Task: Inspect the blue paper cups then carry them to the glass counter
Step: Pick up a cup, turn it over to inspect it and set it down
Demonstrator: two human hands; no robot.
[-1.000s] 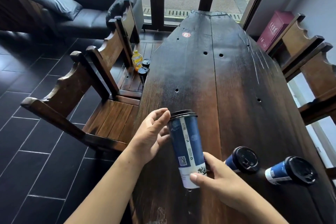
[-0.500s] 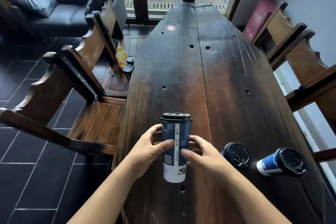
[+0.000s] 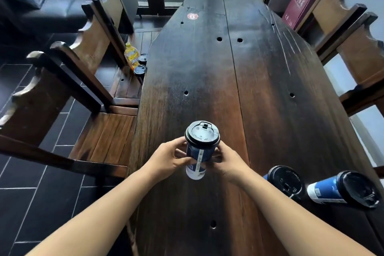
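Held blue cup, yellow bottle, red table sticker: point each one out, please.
held blue cup (image 3: 200, 151): head view, blue wall below the lid.
yellow bottle (image 3: 131, 56): head view, its label.
red sticker (image 3: 192, 16): head view, its centre.

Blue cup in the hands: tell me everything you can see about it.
The blue cup looks like paper, dark blue with a white base band and a narrow white printed strip down its side. A black plastic lid with a closed sip tab sits on top. It is held roughly upright, lid tipped toward the camera, over the wooden table. The left hand and right hand grip its sides.
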